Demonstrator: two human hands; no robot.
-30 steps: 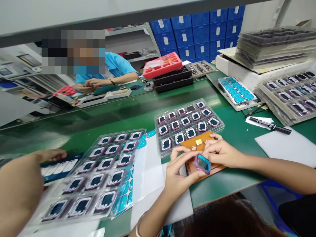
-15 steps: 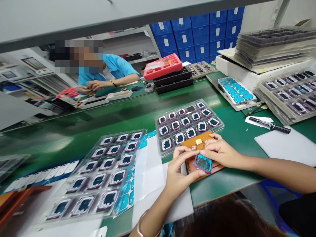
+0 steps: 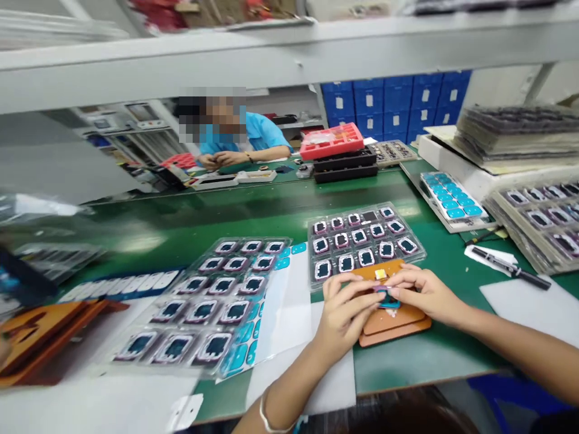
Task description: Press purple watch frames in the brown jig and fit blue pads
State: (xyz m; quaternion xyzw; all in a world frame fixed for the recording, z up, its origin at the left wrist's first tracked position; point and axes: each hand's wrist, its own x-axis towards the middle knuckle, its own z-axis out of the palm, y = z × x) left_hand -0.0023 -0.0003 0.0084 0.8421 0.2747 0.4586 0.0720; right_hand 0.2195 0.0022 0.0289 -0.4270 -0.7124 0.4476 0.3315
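A green work table (image 3: 253,211) fills the middle of the frame. On it, lower left of centre, lies a clear blister tray (image 3: 212,301) of small dark-screened cases; a second tray (image 3: 364,241) sits right of centre, just above the hands. Below that tray an orange-brown fixture block (image 3: 393,322) rests on the table. Over the block, the left hand (image 3: 346,316) and right hand (image 3: 423,292) meet, fingers of both closed around a small purple-rimmed case with a teal screen (image 3: 388,296), mostly hidden between them. A black marker (image 3: 513,269) lies at the right.
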